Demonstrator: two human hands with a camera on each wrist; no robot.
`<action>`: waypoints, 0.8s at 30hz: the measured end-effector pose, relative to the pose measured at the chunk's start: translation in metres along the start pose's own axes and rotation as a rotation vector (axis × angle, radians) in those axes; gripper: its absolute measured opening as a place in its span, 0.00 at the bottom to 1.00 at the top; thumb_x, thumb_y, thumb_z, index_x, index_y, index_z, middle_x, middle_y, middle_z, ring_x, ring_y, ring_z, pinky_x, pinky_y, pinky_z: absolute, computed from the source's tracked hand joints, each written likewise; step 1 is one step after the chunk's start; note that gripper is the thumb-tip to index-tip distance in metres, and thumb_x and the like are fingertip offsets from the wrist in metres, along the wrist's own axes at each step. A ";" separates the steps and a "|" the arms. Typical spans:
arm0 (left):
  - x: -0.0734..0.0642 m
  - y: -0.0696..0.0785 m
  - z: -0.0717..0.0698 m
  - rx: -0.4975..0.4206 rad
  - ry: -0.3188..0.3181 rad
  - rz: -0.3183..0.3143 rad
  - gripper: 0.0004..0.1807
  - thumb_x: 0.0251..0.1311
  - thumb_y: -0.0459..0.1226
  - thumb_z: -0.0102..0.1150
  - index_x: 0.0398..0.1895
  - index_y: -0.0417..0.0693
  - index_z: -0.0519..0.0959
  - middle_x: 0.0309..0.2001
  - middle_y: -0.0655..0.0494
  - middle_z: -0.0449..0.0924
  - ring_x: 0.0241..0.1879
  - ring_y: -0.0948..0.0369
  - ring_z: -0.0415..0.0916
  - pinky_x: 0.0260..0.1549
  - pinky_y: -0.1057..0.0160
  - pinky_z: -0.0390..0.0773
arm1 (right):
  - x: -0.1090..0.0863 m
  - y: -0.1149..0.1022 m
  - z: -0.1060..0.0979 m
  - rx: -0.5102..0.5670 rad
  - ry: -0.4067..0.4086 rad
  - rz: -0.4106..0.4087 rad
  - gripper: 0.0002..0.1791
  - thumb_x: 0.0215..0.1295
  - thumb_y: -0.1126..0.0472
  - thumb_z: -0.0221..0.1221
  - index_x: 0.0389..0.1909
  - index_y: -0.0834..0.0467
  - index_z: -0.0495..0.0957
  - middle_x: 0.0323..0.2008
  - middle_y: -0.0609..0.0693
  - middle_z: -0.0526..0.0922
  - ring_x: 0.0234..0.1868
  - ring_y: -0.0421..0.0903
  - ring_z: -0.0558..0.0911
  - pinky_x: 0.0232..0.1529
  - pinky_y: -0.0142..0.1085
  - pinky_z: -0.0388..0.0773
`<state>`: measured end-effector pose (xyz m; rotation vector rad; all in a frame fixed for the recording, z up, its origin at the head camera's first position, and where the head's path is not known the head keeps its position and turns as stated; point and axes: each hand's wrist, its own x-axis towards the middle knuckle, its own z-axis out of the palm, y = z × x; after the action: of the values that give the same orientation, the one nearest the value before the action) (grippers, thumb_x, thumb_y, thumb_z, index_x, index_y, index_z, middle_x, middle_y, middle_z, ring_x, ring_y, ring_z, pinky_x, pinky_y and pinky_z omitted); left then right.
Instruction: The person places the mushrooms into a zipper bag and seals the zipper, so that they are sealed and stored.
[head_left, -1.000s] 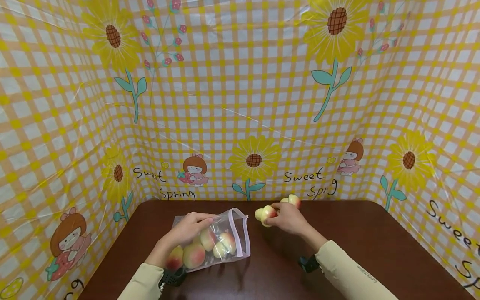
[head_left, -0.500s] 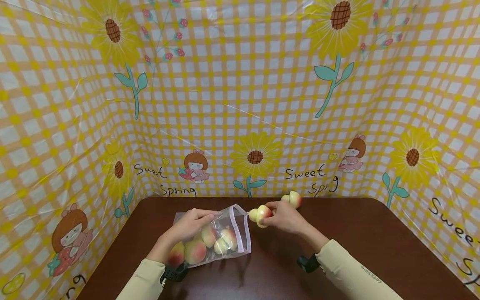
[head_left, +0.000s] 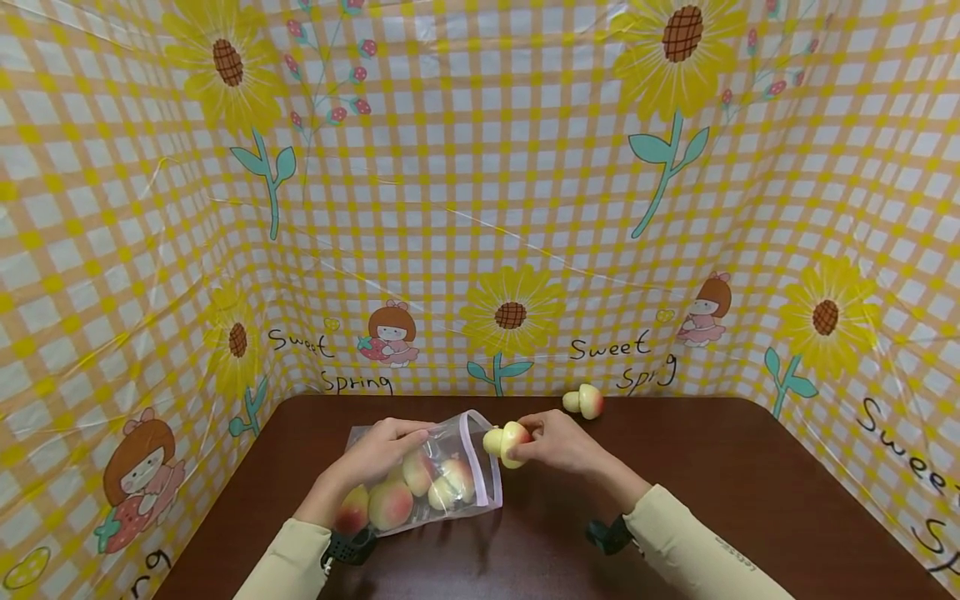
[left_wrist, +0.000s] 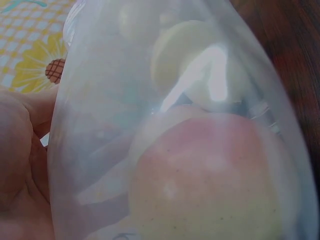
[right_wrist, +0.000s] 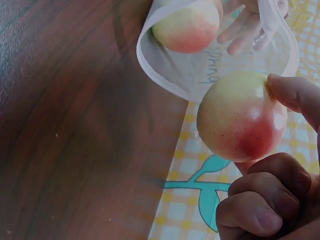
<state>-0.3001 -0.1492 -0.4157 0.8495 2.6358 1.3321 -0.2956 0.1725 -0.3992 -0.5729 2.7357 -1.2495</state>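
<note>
A clear bag (left_wrist: 95, 100) occupies most of the field, with bright glare on its upper part. Inside, a large fruit (left_wrist: 205, 175), flushed pink above and yellow-green below with dark specks, lies nearest; beyond it sits a blurred, pale, rounded fruit (left_wrist: 172, 55). The left hand (left_wrist: 22, 165) appears in part at left, beside the bag. Upper left: checked cloth (left_wrist: 15, 25) with a sunflower (left_wrist: 30, 62). Right: dark wooden table (left_wrist: 297, 55).

Tbl (head_left: 735, 450) dk brown, rounded far corners, soft sheen. Backdrop (head_left: 465, 150) at rear + both sides: yel/orange/wht check sheeting, creased, shiny in spots. Prints: lg sunflowers (head_left: 511, 315) w/ teal lvs, strawberry sprigs (head_left: 360, 75), cartoon girls (head_left: 391, 333), blk "Sweet Spring" lettering (head_left: 356, 382).
</note>
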 end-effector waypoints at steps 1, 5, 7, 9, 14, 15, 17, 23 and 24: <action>0.000 0.000 0.000 -0.001 -0.002 0.000 0.19 0.76 0.43 0.50 0.62 0.48 0.81 0.61 0.51 0.81 0.64 0.53 0.74 0.65 0.45 0.71 | 0.000 0.000 0.001 -0.001 -0.003 -0.003 0.22 0.51 0.56 0.72 0.46 0.61 0.85 0.15 0.41 0.65 0.17 0.37 0.61 0.19 0.27 0.55; 0.000 0.000 0.000 -0.007 -0.008 -0.007 0.19 0.76 0.44 0.50 0.62 0.50 0.81 0.61 0.52 0.81 0.64 0.54 0.74 0.66 0.45 0.71 | 0.001 -0.001 0.007 0.009 -0.026 -0.020 0.16 0.52 0.55 0.71 0.41 0.59 0.85 0.14 0.40 0.64 0.15 0.35 0.60 0.18 0.27 0.54; 0.000 0.001 0.000 -0.007 -0.008 -0.009 0.18 0.76 0.44 0.51 0.62 0.51 0.81 0.60 0.53 0.82 0.64 0.54 0.75 0.66 0.46 0.72 | 0.001 -0.001 0.009 0.017 -0.032 -0.022 0.16 0.52 0.55 0.71 0.40 0.58 0.85 0.13 0.40 0.64 0.15 0.35 0.60 0.17 0.27 0.54; 0.001 0.000 0.001 -0.006 -0.008 -0.009 0.18 0.76 0.43 0.51 0.61 0.52 0.82 0.59 0.54 0.82 0.63 0.55 0.75 0.66 0.46 0.72 | 0.001 -0.002 0.012 0.020 -0.034 -0.022 0.16 0.51 0.55 0.72 0.40 0.59 0.85 0.14 0.40 0.65 0.15 0.35 0.60 0.17 0.27 0.55; 0.001 0.000 0.002 -0.016 -0.010 0.000 0.17 0.76 0.43 0.51 0.61 0.52 0.82 0.59 0.54 0.83 0.62 0.55 0.76 0.65 0.46 0.72 | 0.002 -0.004 0.018 -0.003 -0.031 -0.015 0.19 0.50 0.55 0.72 0.43 0.60 0.85 0.16 0.40 0.68 0.18 0.36 0.62 0.19 0.27 0.56; 0.001 0.000 0.002 -0.019 -0.011 -0.001 0.17 0.76 0.43 0.51 0.61 0.52 0.82 0.59 0.54 0.82 0.63 0.55 0.76 0.65 0.45 0.72 | 0.002 -0.005 0.020 -0.004 -0.032 -0.014 0.20 0.50 0.55 0.73 0.43 0.60 0.85 0.16 0.40 0.69 0.18 0.36 0.63 0.19 0.27 0.56; 0.001 0.000 0.002 -0.025 -0.009 -0.005 0.18 0.76 0.43 0.50 0.61 0.51 0.82 0.60 0.53 0.82 0.63 0.54 0.75 0.66 0.45 0.71 | 0.002 -0.006 0.022 -0.009 -0.034 -0.016 0.19 0.50 0.55 0.73 0.42 0.59 0.85 0.16 0.40 0.70 0.19 0.36 0.63 0.20 0.27 0.56; 0.001 0.001 0.001 -0.033 0.003 -0.011 0.17 0.76 0.42 0.51 0.61 0.49 0.82 0.60 0.52 0.82 0.63 0.54 0.75 0.65 0.46 0.72 | 0.004 -0.007 0.029 0.004 -0.051 -0.029 0.15 0.51 0.55 0.72 0.38 0.57 0.85 0.15 0.40 0.67 0.18 0.36 0.61 0.19 0.28 0.54; 0.001 0.001 0.001 -0.028 0.007 -0.011 0.17 0.76 0.42 0.51 0.60 0.49 0.82 0.59 0.52 0.82 0.63 0.54 0.75 0.65 0.46 0.72 | 0.005 -0.007 0.031 0.009 -0.054 -0.028 0.15 0.51 0.55 0.72 0.39 0.57 0.85 0.15 0.40 0.67 0.18 0.36 0.61 0.19 0.28 0.54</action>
<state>-0.3006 -0.1477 -0.4151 0.8280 2.6163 1.3684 -0.2907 0.1445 -0.4136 -0.6363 2.6861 -1.2332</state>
